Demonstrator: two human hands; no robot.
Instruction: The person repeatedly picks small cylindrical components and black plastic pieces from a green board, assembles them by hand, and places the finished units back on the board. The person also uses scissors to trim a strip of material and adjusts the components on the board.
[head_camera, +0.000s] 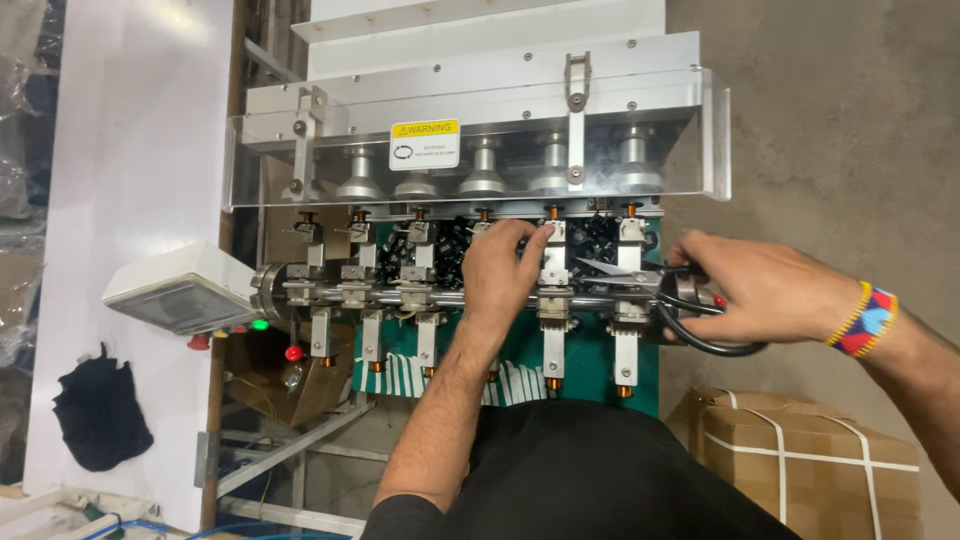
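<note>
Left hand (505, 270): reaches into the machine (470, 150), fingers (535, 238) at a white metal clamp block (553, 262) on the horizontal shaft (450, 297).
Right hand (765, 290): grips black-handled scissors (660, 285), blades pointing left beside that block; beaded wristband (867, 320) on the wrist.
Machine: clear guard (700, 130) with yellow warning label (424, 143) over metal rollers.
Surroundings: grey control box (180, 290) left, strapped cardboard box (800, 455) lower right.

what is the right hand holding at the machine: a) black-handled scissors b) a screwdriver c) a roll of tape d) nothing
a: the right hand has its fingers through the black loops of a pair of scissors, whose blades point left toward the row of metal clamp units, where the left hand is touching.
</note>
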